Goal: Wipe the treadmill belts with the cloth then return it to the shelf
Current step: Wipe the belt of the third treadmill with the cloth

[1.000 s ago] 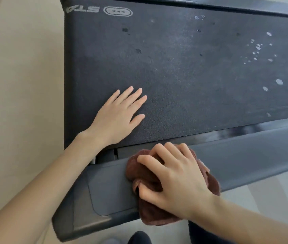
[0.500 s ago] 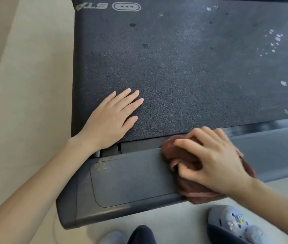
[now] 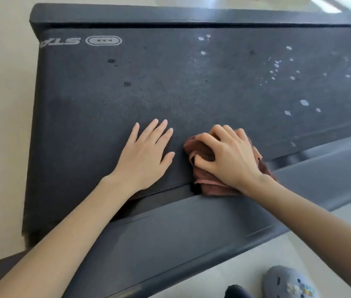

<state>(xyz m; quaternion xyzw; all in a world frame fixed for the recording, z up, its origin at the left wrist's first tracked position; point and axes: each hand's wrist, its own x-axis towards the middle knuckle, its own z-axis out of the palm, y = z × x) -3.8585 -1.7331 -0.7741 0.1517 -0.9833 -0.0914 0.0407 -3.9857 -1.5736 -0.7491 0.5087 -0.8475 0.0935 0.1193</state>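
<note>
The right hand [image 3: 229, 157] grips a crumpled brown cloth [image 3: 210, 186] on the dark, white-spotted treadmill belt [image 3: 191, 89]. The left hand [image 3: 143, 157] lies flat, fingers straight. White belt letters [image 3: 59, 42], seen upside down, read "STA".

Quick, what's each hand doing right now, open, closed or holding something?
Left hand: open, fingers straight, flat on the treadmill belt.
Right hand: fingers curled, gripping the brown cloth on the belt.
</note>
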